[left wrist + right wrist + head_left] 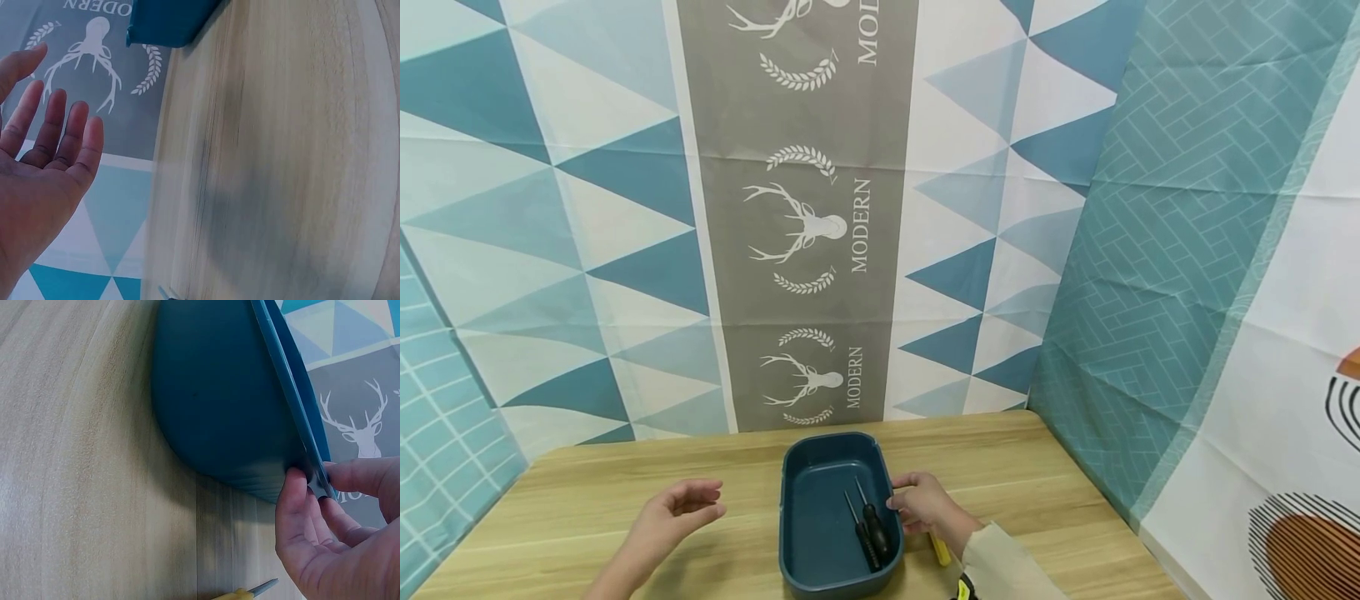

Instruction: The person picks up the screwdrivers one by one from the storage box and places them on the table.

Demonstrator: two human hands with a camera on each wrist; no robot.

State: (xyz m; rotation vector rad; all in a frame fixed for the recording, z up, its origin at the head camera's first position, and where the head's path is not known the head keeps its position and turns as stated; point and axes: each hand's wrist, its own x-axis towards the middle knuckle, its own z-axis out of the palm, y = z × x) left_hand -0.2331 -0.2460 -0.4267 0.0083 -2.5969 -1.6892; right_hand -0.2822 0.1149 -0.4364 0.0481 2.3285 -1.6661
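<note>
A dark blue plastic bin (pixel 820 533) stands on the wooden table with two black-handled screwdrivers (pixel 876 529) lying along its right side. My right hand (pixel 921 504) pinches the bin's right rim; in the right wrist view, the thumb is on one side of the rim (pixel 284 369) and fingertips are on the other. Just below that hand lies a yellow-handled tool (pixel 939 549), partly hidden by the hand; its pointed grey metal tip (pixel 264 587) shows in the right wrist view. To the left of the bin, my left hand (pixel 673 517) hovers with relaxed fingers and nothing in it.
The wood-grain table (pixel 737 467) runs back to a patterned cloth wall (pixel 805 250). Teal and white cloth (pixel 1150 292) hangs along the right edge, and blue tile-patterned cloth (pixel 445 417) is at the left.
</note>
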